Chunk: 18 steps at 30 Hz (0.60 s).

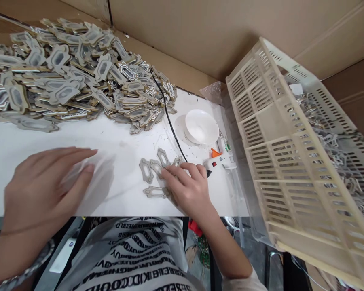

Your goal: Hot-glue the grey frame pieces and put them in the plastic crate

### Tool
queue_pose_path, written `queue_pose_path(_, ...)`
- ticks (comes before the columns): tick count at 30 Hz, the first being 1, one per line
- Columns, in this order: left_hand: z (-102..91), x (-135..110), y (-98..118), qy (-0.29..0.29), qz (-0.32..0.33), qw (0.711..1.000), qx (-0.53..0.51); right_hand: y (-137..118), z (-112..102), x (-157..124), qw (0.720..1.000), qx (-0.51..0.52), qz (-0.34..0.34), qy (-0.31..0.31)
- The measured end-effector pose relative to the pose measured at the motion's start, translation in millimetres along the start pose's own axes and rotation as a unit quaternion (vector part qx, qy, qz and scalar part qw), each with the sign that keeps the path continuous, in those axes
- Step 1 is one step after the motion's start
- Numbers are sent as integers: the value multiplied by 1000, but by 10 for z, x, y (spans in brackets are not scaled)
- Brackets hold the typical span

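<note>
My left hand (45,186) is above the white table at the left, fingers stretched and thumb apart, with nothing in it. My right hand (189,186) is bent down over a small group of flat grey ornamental frames. Its thumb and fingertips close on one small frame (157,168); part of the grip is hidden under the hand. Around it lie another upright frame (146,171), one at the back (163,157) and one lying sideways (155,192). A large heap of similar frame-shaped pieces (69,76) covers the back left; a few show white patterned faces.
A white bowl (202,127) stands behind my right hand. A white glue gun (220,162) with an orange trigger lies to its right. A black cable (171,125) crosses the table (118,202). A cream slotted crate (273,133) holding metal-looking pieces stands at the right.
</note>
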<state>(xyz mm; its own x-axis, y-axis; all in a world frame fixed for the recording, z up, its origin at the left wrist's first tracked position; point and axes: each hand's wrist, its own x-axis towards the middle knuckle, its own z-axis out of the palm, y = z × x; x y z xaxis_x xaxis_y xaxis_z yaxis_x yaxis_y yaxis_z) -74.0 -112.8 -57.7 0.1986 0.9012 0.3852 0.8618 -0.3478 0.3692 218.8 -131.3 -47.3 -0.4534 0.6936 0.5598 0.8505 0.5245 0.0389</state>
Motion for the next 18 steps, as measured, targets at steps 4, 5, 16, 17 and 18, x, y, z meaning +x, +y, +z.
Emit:
queue_pose_path(4,27,252,88,-19,27,995,93,-1,-7,-26,1000,8,9,-15)
queue_pose_path(5,40,279,102,-30,25,993,108,-3,-12,-29,1000,10,10,-19)
queue_pose_path(16,42,381,78,-63,76,992,77,-21,-98,-9,999,25,41,-3)
queue_pose_path(17,50,385,60,-47,93,992,77,-25,-107,-5,999,26,44,-4)
queue_pose_path(18,60,389,42,-25,114,990,80,-28,-117,-2,999,26,46,-4)
